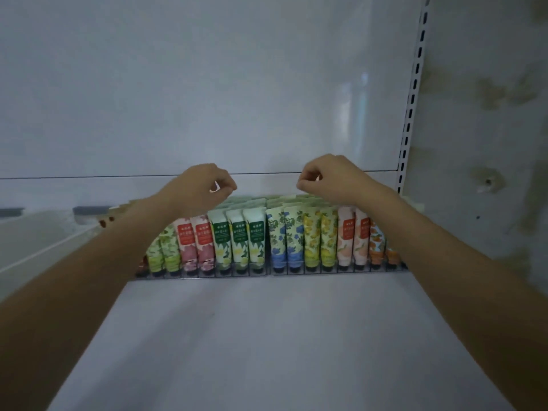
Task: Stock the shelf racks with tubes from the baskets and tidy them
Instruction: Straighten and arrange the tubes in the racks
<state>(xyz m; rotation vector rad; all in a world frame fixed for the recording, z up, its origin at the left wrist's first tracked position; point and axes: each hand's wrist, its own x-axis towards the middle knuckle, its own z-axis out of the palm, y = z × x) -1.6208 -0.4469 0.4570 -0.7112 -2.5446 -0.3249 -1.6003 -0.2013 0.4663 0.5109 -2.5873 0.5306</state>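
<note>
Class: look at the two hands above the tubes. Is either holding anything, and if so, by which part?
Nothing is held. The left hand and right hand hover with curled, empty fingers above the tubes.

Tubes (pixel 268 238) in racks (pixel 204 274) on shelf (pixel 252 336)

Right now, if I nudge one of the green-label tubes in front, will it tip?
Probably not: the green-label tubes stand cap-down in slots of the rack, packed close on both sides. Each looks small and soft-walled, so it is likely light and squashy, and it may lean rather than fall.
</note>
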